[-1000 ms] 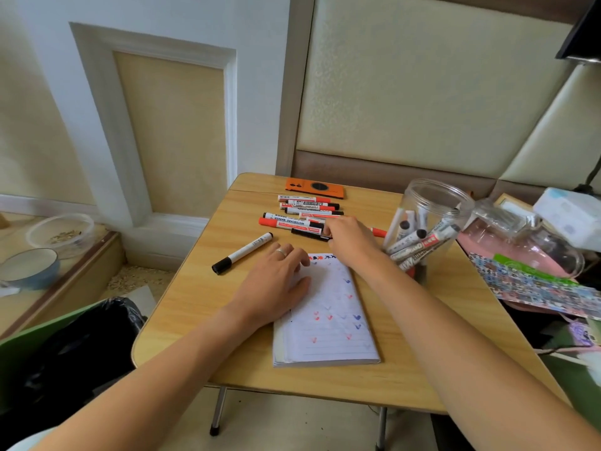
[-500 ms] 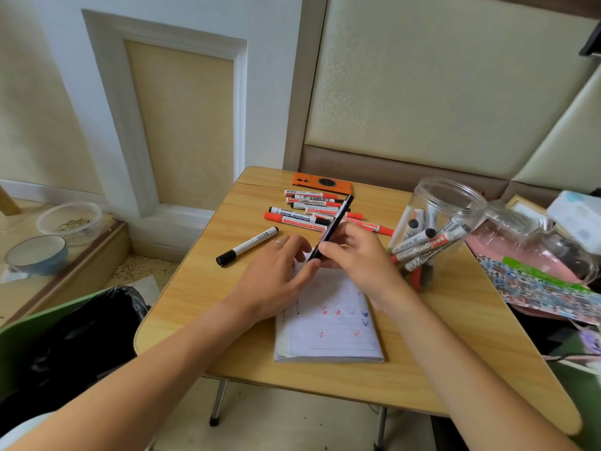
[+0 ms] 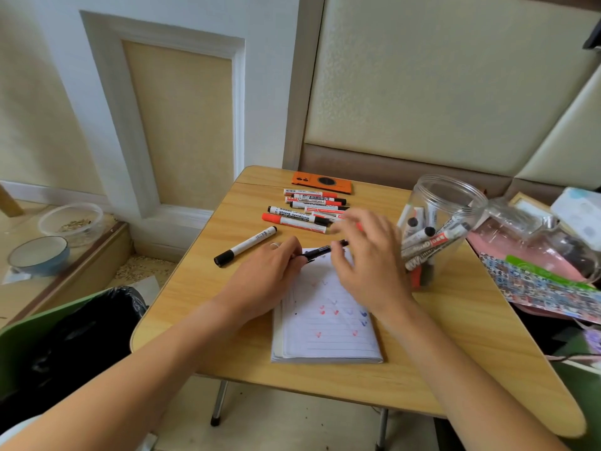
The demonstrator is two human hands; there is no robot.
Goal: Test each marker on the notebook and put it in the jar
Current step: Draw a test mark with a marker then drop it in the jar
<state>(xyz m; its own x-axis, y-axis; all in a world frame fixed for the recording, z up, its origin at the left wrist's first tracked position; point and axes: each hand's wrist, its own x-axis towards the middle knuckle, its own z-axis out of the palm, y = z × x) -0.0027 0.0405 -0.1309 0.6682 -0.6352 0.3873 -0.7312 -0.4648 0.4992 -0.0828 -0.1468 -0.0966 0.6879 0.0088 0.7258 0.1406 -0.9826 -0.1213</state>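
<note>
A thin black marker (image 3: 320,250) lies nearly level over the top edge of the lined notebook (image 3: 328,333), and my left hand (image 3: 266,275) grips its left end. My right hand (image 3: 367,255) is blurred, fingers spread, over the marker's right end; I see no firm hold. Small red and blue test marks dot the page. The clear plastic jar (image 3: 445,196) stands right of the notebook with several markers inside. A row of several red and black whiteboard markers (image 3: 302,211) lies behind my hands. One white marker with a black cap (image 3: 244,246) lies alone to the left.
An orange phone (image 3: 322,182) lies at the back of the wooden table (image 3: 439,346). Right of the jar sit a pink cloth, clear plastic bags and a patterned sheet (image 3: 536,284). A black-lined bin (image 3: 81,333) stands low on the left beside bowls on a step.
The black marker went from steeply tilted in both hands to nearly level in my left hand. My right hand released it and opened, shifting right.
</note>
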